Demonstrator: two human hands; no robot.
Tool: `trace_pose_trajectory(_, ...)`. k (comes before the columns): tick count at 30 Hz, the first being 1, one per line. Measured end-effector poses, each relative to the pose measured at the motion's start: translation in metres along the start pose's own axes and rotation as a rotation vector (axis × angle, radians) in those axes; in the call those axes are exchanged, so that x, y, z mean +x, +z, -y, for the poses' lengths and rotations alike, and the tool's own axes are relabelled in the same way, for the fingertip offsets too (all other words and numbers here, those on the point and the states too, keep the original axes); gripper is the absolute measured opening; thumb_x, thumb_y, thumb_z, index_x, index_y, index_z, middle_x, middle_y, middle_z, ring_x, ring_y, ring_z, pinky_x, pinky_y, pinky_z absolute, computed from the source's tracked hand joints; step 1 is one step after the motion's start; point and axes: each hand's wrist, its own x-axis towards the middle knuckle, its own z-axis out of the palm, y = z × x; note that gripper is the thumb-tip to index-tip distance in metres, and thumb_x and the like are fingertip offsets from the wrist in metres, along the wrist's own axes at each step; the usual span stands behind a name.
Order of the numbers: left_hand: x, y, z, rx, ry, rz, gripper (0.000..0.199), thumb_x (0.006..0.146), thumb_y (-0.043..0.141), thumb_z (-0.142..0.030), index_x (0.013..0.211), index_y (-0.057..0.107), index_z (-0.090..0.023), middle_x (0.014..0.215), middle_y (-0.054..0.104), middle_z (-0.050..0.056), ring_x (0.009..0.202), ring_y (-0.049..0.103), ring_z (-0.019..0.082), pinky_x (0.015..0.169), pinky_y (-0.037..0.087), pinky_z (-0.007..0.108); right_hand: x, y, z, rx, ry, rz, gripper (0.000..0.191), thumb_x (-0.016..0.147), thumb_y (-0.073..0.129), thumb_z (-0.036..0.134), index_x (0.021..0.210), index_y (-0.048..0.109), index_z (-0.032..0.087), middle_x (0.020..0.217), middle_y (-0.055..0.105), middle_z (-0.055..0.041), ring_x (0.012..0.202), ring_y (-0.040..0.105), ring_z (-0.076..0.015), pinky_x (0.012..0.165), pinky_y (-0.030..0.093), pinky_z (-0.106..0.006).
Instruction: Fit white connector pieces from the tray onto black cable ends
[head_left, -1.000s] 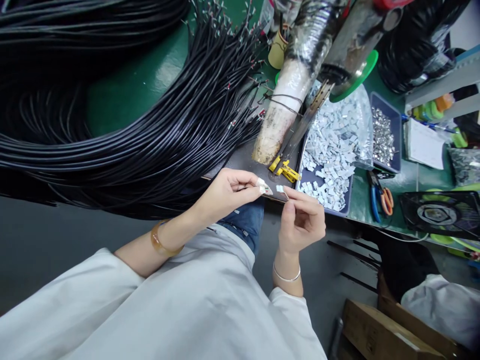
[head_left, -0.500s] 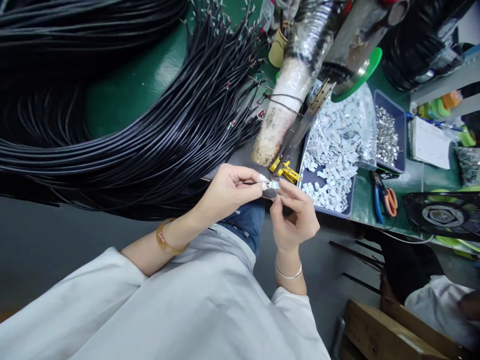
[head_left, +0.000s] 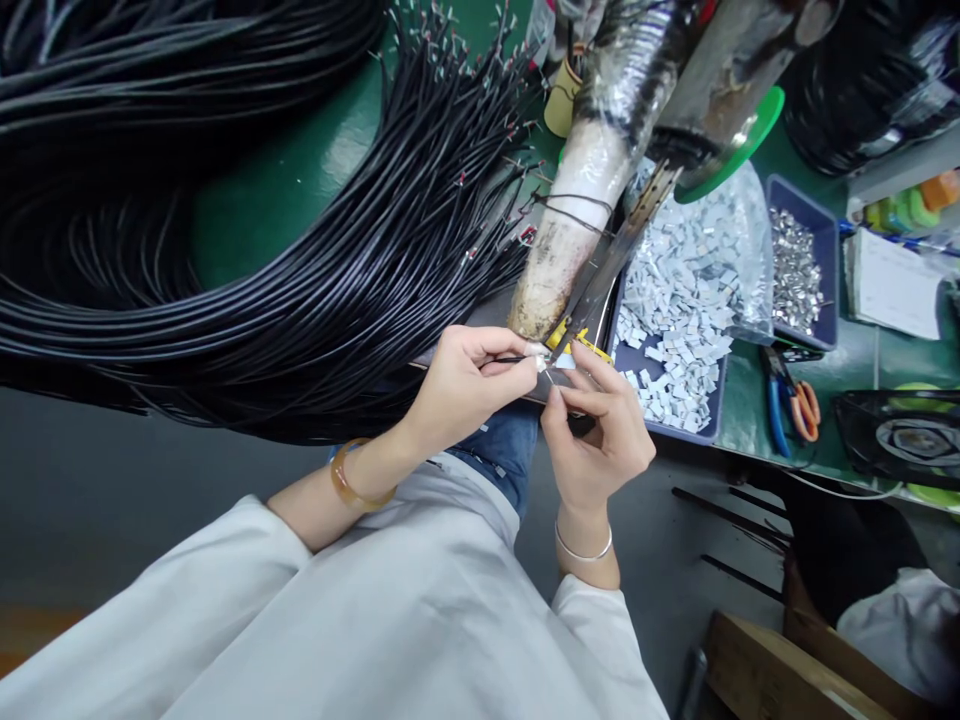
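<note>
My left hand (head_left: 476,385) is closed in a pinch on the end of a black cable (head_left: 511,359), with white covering on its fingertips. Close by on the right, my right hand (head_left: 600,430) pinches a thin wire (head_left: 549,376) between thumb and finger. The hands almost meet in front of a dark rod-shaped tool (head_left: 589,290) that slants down toward the cable end. A yellow clip (head_left: 592,347) lies behind the right fingers. Fine detail at the cable tip is too small to make out.
A thick bundle of black cables (head_left: 300,270) covers the bench's left. To the right stand a tray of small pale pieces (head_left: 709,437), a bin of metal parts (head_left: 832,270) and pliers (head_left: 791,400). A wrapped pipe (head_left: 570,200) slants overhead. A person sits at the lower right (head_left: 896,610).
The view has shifted slightly, so the bench things sit further right. The pale piece between my hands has moved, and the cable end is now at the dark tool's tip.
</note>
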Motion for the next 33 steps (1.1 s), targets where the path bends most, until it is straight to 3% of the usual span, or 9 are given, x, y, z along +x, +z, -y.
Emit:
trace_pose_trajectory(6, 0.001, -0.002, 0.003, 0.005, 0.010, 0.065, 0.008, 0.069, 0.072, -0.018, 0.069, 0.077, -0.011, 0.064, 0.069, 0.001, 0.061, 0.061, 0.011, 0.061, 0.051, 0.020, -0.004, -0.001, -0.004, 0.003, 0.048, 0.015, 0.016, 0.085, 0.068, 0.009, 0.095, 0.064, 0.021, 0.114, 0.077, -0.0063, 0.094, 0.077, -0.0176, 0.074, 0.068, -0.030)
trace_pose_trajectory(10, 0.000, -0.003, 0.006, 0.081, 0.064, 0.049, 0.011, 0.073, 0.069, -0.019, 0.072, 0.078, -0.011, 0.057, 0.061, -0.001, 0.051, 0.047, 0.007, 0.050, 0.040, 0.017, 0.000, -0.001, -0.002, -0.062, 0.059, 0.008, 0.016, 0.086, 0.070, 0.011, 0.096, 0.068, 0.023, 0.111, 0.078, -0.0050, 0.091, 0.077, -0.0175, 0.067, 0.065, -0.027)
trace_pose_trajectory(14, -0.001, -0.003, 0.006, 0.115, 0.144, 0.042, 0.012, 0.074, 0.069, -0.018, 0.074, 0.077, -0.010, 0.049, 0.045, -0.006, 0.046, 0.031, 0.003, 0.044, 0.026, 0.016, 0.004, -0.001, 0.003, -0.120, 0.015, -0.010, 0.017, 0.084, 0.072, 0.011, 0.095, 0.070, 0.024, 0.109, 0.078, -0.0035, 0.092, 0.077, -0.0181, 0.069, 0.065, -0.029)
trace_pose_trajectory(18, 0.000, -0.004, 0.006, 0.070, 0.086, 0.100, 0.013, 0.074, 0.069, -0.020, 0.075, 0.078, -0.010, 0.059, 0.060, -0.001, 0.050, 0.041, 0.004, 0.047, 0.034, 0.016, -0.001, 0.002, 0.002, -0.057, 0.020, -0.049, 0.017, 0.082, 0.073, 0.009, 0.091, 0.066, 0.022, 0.107, 0.078, -0.0040, 0.092, 0.077, -0.0171, 0.075, 0.066, -0.029)
trace_pose_trajectory(21, 0.000, -0.004, 0.006, 0.068, 0.044, 0.118, 0.013, 0.073, 0.070, -0.020, 0.074, 0.077, -0.010, 0.067, 0.067, 0.001, 0.054, 0.048, 0.006, 0.050, 0.040, 0.016, -0.004, 0.002, -0.002, -0.035, 0.081, -0.034, 0.015, 0.085, 0.071, 0.010, 0.090, 0.064, 0.022, 0.104, 0.079, -0.0034, 0.086, 0.077, -0.0148, 0.068, 0.064, -0.026)
trace_pose_trajectory(27, -0.001, -0.002, 0.002, 0.115, 0.120, 0.070, 0.011, 0.074, 0.067, -0.017, 0.071, 0.075, -0.009, 0.054, 0.053, -0.004, 0.047, 0.030, 0.003, 0.043, 0.026, 0.016, 0.005, 0.002, 0.003, -0.094, 0.048, -0.029, 0.016, 0.082, 0.075, 0.010, 0.090, 0.069, 0.022, 0.101, 0.079, -0.0025, 0.090, 0.076, -0.0159, 0.072, 0.065, -0.028)
trace_pose_trajectory(33, -0.002, -0.002, 0.001, 0.105, 0.132, 0.067, 0.013, 0.074, 0.068, -0.019, 0.072, 0.076, -0.009, 0.054, 0.053, -0.003, 0.048, 0.031, 0.003, 0.043, 0.025, 0.016, 0.007, 0.003, 0.006, -0.059, 0.014, -0.044, 0.019, 0.079, 0.075, 0.006, 0.087, 0.066, 0.021, 0.106, 0.078, -0.0047, 0.094, 0.076, -0.0172, 0.078, 0.067, -0.031)
